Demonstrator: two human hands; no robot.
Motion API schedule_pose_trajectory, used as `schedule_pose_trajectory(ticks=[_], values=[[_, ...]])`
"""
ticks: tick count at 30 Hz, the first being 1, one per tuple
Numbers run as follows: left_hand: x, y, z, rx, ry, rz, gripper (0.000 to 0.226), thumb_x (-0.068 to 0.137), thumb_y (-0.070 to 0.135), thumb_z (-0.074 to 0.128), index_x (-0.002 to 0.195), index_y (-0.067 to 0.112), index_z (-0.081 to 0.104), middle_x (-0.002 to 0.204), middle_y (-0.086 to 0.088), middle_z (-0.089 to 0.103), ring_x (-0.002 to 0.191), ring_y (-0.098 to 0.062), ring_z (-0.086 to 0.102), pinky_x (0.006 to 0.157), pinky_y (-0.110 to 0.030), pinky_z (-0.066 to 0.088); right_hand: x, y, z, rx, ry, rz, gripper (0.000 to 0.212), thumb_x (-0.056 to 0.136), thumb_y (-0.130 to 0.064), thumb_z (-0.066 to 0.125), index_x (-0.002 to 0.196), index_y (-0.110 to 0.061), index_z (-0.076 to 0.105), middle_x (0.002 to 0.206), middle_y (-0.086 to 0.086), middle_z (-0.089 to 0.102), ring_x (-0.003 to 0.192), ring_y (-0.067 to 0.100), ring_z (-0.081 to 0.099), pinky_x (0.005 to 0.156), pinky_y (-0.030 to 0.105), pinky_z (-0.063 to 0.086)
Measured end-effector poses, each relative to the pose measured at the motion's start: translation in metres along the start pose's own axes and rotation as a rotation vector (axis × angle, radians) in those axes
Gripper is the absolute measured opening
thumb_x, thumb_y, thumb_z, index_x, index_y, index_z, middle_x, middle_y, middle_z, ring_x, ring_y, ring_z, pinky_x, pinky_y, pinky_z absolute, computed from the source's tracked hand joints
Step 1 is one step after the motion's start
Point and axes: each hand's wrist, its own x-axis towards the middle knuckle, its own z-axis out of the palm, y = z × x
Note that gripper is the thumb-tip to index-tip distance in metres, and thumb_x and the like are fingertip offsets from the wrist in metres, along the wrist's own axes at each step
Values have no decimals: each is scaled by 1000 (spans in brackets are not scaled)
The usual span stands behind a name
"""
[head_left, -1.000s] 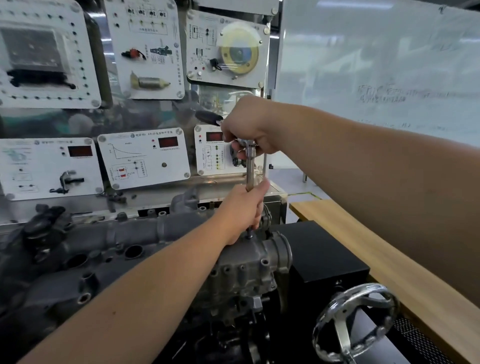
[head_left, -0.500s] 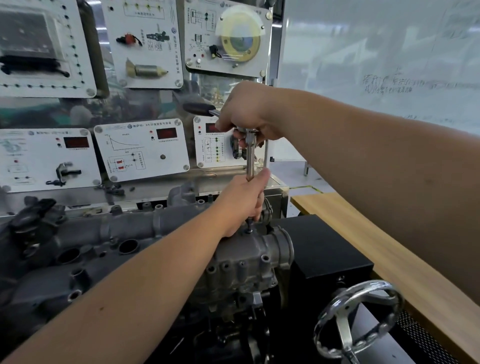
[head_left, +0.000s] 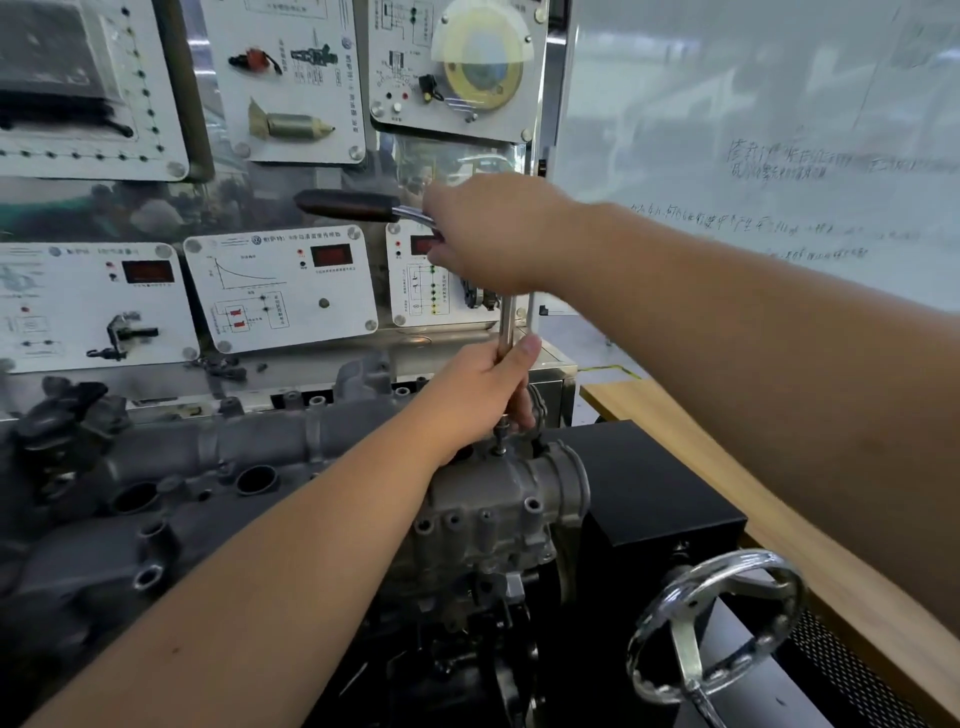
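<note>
At the far end of the grey engine casting (head_left: 498, 499), a ratchet wrench (head_left: 353, 204) stands on its extension bar (head_left: 506, 322), upright, with its lower end on a fastener on top of the casting. Left hand (head_left: 483, 395) grasps the bar low down, thumb up along it. Right hand (head_left: 488, 234) is clenched round the ratchet at its head; the black grip points left. On the instrument panel (head_left: 280, 291) behind, a VW roundel (head_left: 256, 240) heads the print, which is too blurred to read. Red digit windows, digits illegible. Whiteboard (head_left: 779, 156) at right bears handwriting, unreadable. A black box (head_left: 649, 493) sits just beside the casting, a chrome handwheel (head_left: 685, 644) below it, and a wooden counter (head_left: 841, 613) to the right.
</note>
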Motion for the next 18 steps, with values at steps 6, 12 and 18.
schedule_pose_trajectory(ticks=[6,12,18], values=[[2,-3,-1,-33,-20,-61,66,76,80,42,44,24,57,59,-6,68,60,-16,70,71,-36,43,2,-21,8,-100,124,71,40,102,-54,48,113,-17,60,66,-2,38,70,26,47,59,37,34],[5,-6,1,-67,-6,-79,68,75,85,43,46,25,54,54,0,60,60,-23,68,72,-39,46,-6,-13,17,-13,322,-42,39,101,-60,45,92,-25,61,58,-8,31,57,22,46,49,26,21],[4,-1,1,-80,12,-138,44,69,61,48,43,26,54,51,1,58,57,-21,66,71,-37,41,-16,-26,43,623,807,54,37,88,-40,49,57,-21,42,56,-5,37,54,18,37,51,12,25]])
